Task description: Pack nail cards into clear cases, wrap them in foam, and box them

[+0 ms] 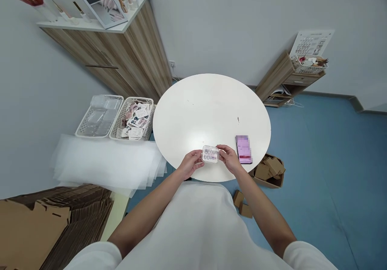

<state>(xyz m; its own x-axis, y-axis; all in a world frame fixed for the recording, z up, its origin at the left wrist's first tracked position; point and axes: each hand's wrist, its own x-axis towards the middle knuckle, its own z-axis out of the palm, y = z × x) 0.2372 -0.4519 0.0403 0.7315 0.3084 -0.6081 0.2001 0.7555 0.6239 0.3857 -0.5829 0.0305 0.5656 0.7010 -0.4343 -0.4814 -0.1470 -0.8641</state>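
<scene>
Both my hands hold a small clear plastic case (210,154) with purple patterned pieces inside, just above the near edge of the round white table (208,109). My left hand (191,163) grips its left end with curled fingers. My right hand (229,157) pinches its right end. A purple phone-sized box (243,149) lies flat on the table just right of my right hand.
Two white baskets stand to the left: one with clear trays (99,116), one with printed cards (134,119). Clear sheets (105,163) and flat cardboard (54,217) lie at the near left. A carton of small brown boxes (269,170) sits on the blue floor.
</scene>
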